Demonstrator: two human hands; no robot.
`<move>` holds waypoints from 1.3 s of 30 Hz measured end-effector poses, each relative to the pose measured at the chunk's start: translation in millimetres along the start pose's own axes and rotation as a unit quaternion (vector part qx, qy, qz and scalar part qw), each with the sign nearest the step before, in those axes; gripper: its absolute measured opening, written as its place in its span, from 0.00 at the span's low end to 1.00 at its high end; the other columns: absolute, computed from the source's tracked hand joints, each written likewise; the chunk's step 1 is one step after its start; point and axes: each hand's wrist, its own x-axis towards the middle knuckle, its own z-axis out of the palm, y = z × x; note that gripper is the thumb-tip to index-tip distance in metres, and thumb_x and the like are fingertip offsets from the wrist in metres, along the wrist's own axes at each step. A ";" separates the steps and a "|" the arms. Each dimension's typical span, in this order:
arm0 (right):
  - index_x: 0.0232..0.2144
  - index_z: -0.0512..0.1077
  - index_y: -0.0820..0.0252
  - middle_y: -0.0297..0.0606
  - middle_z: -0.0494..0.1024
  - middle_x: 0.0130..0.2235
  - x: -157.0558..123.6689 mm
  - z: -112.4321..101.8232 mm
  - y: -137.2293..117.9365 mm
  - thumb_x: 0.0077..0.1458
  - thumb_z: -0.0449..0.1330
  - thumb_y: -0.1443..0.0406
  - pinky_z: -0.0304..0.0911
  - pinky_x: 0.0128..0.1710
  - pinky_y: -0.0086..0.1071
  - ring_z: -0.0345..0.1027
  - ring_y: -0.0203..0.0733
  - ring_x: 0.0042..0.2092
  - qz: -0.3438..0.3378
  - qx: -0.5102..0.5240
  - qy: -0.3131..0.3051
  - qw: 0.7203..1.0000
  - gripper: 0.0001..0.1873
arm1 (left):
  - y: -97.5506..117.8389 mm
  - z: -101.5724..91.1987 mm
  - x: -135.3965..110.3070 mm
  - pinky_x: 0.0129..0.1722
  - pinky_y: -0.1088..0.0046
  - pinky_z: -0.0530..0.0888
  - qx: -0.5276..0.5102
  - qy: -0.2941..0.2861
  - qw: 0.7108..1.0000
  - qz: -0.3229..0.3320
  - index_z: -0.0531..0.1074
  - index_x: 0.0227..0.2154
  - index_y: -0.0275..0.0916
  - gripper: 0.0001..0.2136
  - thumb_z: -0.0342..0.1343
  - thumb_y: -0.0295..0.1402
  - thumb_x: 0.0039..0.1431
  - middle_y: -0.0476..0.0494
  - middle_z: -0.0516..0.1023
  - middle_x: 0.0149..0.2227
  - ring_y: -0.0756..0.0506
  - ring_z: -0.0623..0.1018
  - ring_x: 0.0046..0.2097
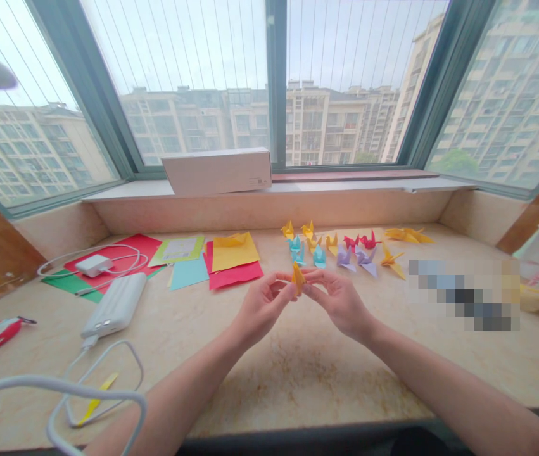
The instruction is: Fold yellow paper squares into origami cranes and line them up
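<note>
Between both hands, above the stone-patterned counter [292,367], is a small folded piece of orange-yellow paper [297,277], narrow and upright. My left hand [269,301] pinches it from the left with thumb and fingertips. From the other side, my right hand [333,297] pinches it too, fingers curled toward it. Finished paper cranes stand in rows just behind: yellow cranes [308,229], blue cranes [319,256], red cranes [368,239] and purple cranes [365,258]. Fingers partly cover the held paper's lower folds.
Coloured paper sheets [235,253] lie left of the cranes. A white power bank [114,305], charger [93,265] and looping cable [22,381] occupy the left side. Flattened orange folded papers [409,235] lie at back right. A white box [216,172] rests on the sill.
</note>
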 end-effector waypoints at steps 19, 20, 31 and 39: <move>0.41 0.75 0.53 0.39 0.80 0.43 -2.7 1.8 4.1 0.56 0.64 0.59 0.71 0.48 0.43 0.74 0.45 0.45 -0.046 -0.007 0.069 0.997 0.10 | -3.2 1.9 -0.8 0.36 0.72 0.74 -0.008 0.040 0.998 0.039 0.75 0.43 0.37 0.13 0.63 0.37 0.57 0.44 0.81 0.32 0.47 0.79 0.33; 0.41 0.75 0.53 0.39 0.79 0.43 -2.4 1.7 3.5 0.56 0.64 0.59 0.71 0.48 0.43 0.74 0.45 0.45 -0.048 -0.001 0.066 0.997 0.10 | -3.2 1.5 -1.1 0.36 0.72 0.74 0.000 0.035 0.998 0.048 0.75 0.45 0.38 0.13 0.62 0.37 0.58 0.44 0.81 0.33 0.47 0.79 0.33; 0.43 0.73 0.54 0.39 0.80 0.41 -3.1 3.1 5.6 0.57 0.64 0.60 0.71 0.49 0.43 0.75 0.44 0.44 -0.046 0.020 0.059 0.997 0.11 | -8.2 -0.1 -2.4 0.40 0.69 0.76 0.083 0.055 0.989 0.108 0.76 0.42 0.41 0.09 0.60 0.33 0.59 0.41 0.79 0.45 0.45 0.79 0.41; 0.40 0.72 0.54 0.38 0.77 0.42 -5.1 3.6 4.3 0.57 0.64 0.65 0.68 0.51 0.42 0.73 0.42 0.47 -0.085 0.031 0.044 0.995 0.07 | -1.8 0.9 -2.0 0.38 0.74 0.75 0.184 0.064 0.938 0.286 0.75 0.40 0.40 0.07 0.60 0.26 0.59 0.43 0.75 0.44 0.49 0.76 0.42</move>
